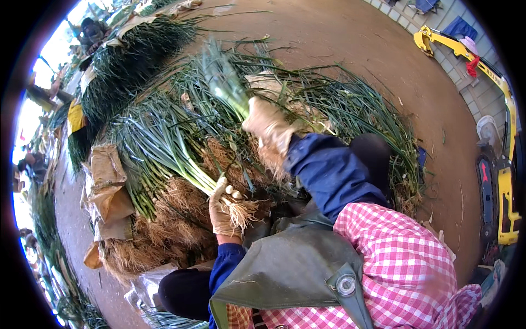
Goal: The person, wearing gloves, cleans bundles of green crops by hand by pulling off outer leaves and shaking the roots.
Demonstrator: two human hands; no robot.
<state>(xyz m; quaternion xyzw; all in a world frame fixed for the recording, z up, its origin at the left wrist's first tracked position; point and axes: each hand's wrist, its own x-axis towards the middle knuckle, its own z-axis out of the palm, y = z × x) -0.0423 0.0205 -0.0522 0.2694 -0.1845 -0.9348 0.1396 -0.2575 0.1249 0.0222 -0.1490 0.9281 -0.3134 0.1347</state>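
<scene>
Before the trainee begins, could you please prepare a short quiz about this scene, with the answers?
1. True or false: the left hand holds nothing.
2. What colour is the sleeve next to the right hand?
3. Choose: where in the picture is the yellow machine? a) right side, b) left side, c) bottom middle.

Key:
1. False; it holds green onions.
2. Blue.
3. a

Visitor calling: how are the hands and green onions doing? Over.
Left hand: gripping green-onion bunch near the roots. Right hand: closed on second bunch, blurred. Piled green onions crowd close by.
</scene>
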